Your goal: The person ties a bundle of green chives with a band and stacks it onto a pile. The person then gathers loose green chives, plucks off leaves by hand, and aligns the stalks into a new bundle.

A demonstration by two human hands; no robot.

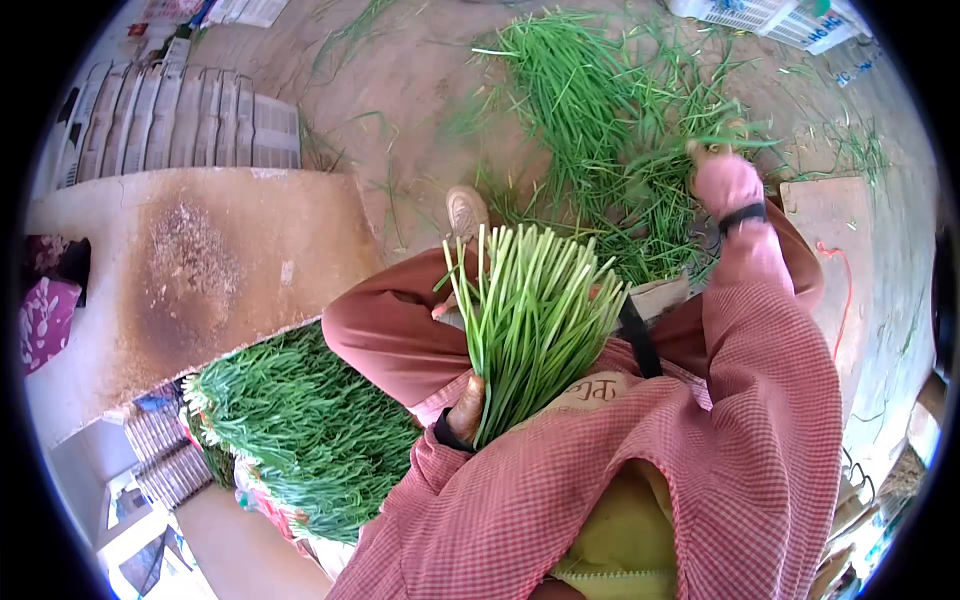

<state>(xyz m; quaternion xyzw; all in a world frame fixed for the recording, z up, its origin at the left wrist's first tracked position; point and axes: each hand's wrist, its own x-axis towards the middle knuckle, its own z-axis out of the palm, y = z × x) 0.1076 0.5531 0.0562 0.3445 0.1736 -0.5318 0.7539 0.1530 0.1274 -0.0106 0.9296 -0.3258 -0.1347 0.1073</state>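
Note:
My left hand (466, 408) is wrapped round the lower left side of a thick bunch of green stalks (535, 320), held upright against my lap with the pale cut ends pointing away from me. My right hand (715, 160) is stretched out over the floor at the upper right, beside loose green leaves (650, 200). It is smeared by motion; a few green blades show at its fingers, but its grip is unclear. A long heap of green leaves (570, 90) lies just left of it.
Left of my knee, a big pile of green bunches (310, 430) lies beside a stained board (330, 220). Stacked crates (190, 125) stand at the upper left. A white crate (780, 22) is at the top right. A flat board (835, 230) lies on the right.

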